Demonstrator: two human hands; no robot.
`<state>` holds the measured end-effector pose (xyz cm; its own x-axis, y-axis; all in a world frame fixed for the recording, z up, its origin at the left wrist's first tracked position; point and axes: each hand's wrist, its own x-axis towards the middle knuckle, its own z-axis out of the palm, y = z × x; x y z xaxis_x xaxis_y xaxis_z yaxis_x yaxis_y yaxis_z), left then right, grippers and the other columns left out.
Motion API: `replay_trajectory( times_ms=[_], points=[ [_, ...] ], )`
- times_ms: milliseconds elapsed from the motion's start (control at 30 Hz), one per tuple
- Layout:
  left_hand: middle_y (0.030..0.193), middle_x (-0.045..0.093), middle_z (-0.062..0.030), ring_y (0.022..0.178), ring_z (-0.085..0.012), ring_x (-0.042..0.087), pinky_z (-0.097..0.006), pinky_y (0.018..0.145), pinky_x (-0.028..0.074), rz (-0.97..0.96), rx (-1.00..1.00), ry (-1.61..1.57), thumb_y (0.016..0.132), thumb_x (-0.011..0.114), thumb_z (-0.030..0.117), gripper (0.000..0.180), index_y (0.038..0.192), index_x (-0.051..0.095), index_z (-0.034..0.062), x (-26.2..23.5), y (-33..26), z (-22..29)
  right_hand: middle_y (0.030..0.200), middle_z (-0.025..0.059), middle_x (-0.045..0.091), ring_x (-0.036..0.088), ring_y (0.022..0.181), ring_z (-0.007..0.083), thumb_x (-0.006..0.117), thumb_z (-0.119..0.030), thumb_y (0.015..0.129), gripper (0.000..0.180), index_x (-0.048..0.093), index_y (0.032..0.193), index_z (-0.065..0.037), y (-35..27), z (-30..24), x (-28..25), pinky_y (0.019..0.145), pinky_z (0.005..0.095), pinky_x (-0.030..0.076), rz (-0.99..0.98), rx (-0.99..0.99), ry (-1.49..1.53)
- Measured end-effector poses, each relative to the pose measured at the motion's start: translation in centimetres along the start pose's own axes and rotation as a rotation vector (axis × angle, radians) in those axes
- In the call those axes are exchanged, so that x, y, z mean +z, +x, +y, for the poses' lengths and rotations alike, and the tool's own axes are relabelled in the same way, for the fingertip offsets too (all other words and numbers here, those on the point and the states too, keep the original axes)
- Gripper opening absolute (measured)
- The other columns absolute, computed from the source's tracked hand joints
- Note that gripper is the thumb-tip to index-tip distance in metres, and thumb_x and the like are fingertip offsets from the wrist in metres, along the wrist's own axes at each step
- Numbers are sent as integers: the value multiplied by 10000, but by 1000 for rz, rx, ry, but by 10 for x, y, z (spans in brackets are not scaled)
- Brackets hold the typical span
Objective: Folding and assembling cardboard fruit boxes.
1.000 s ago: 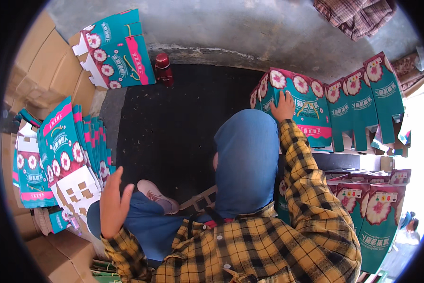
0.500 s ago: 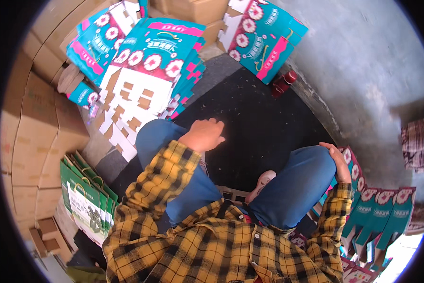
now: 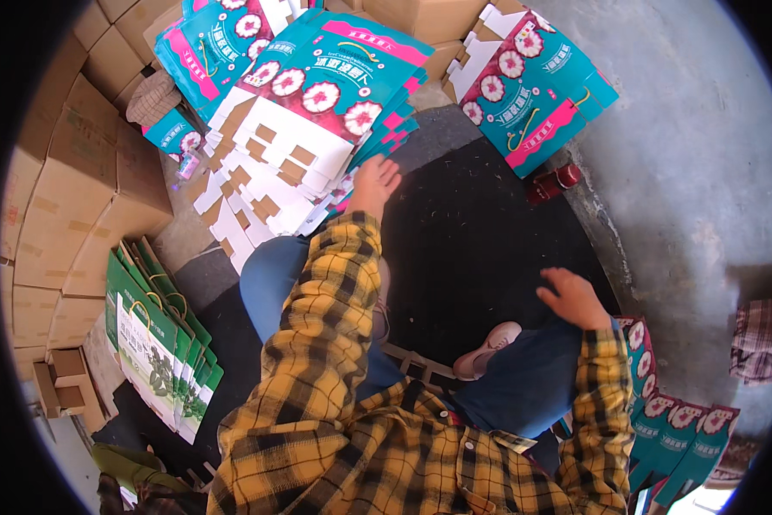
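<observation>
Carton blanks, flat, teal and pink with white die-cut flaps, lay in a fanned stack on the floor ahead of the seated person, just beyond the left knee; the left hand had reached the stack's near edge, its fingers loosely apart and touching the topmost blanks, not yet clamped on any; half a second earlier this hand lay over the left thigh, short of the stack; a second earlier the view faced the opposite way, with the right hand on erected cartons and the left raised in the air; the turn toward the flat stack suggested that a fresh blank was being fetched. Right hand hovered empty above the right knee, fingers spread, holding nothing.

Surroundings: a second pile of blanks leaned to the right of the first, well apart from either hand; a small red bottle lay just below it at the edge of the black mat; green bags stood in a row at the person's left; brown boxes were stacked behind them; erected cartons stood beside the right elbow; a shoe rested between the knees. Nothing stood between the left hand and the stack; the overlapping blanks might drag neighbours along if one were pulled.
</observation>
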<state>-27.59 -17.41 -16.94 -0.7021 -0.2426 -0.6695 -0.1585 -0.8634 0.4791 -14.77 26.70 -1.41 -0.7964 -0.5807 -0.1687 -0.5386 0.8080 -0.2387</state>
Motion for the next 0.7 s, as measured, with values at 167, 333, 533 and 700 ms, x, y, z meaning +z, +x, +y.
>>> replay_trajectory(
  times_ms=[167, 333, 533, 700],
  points=[
    [1367, 580, -88, 1293, -264, 545, -494, 1094, 404, 98, 85, -308, 1046, 552, 227, 337, 1351, 509, 92, -9, 62, 15, 1063, 189, 677, 669, 976, 393, 687, -276, 925, 370, 642, 1207, -41, 12, -1, 6, 820, 465, 543, -116, 65, 69],
    [1429, 547, -65, 1324, -249, 527, -479, 1092, 403, 3, 135, -481, 1020, 632, 371, 533, 1423, 470, 62, 5, 101, 17, 1050, 193, 671, 666, 956, 404, 691, -258, 923, 384, 633, 1226, -29, 11, 9, 6, 806, 478, 536, -84, 170, 52],
    [1390, 576, -103, 1324, -252, 564, -430, 1098, 428, -17, 244, -561, 923, 693, 584, 784, 1394, 393, 34, 10, 116, 28, 1056, 166, 679, 676, 977, 369, 697, -252, 923, 389, 640, 1240, -33, 7, 23, 8, 836, 448, 539, -127, 245, 49],
    [1274, 616, -126, 1097, -243, 681, -374, 972, 528, 1, 340, -567, 974, 680, 467, 542, 1268, 515, 43, 20, 100, 75, 1056, 165, 681, 678, 975, 365, 698, -252, 923, 389, 640, 1244, -40, -1, 31, 8, 835, 447, 540, -126, 253, 71]
  ],
)
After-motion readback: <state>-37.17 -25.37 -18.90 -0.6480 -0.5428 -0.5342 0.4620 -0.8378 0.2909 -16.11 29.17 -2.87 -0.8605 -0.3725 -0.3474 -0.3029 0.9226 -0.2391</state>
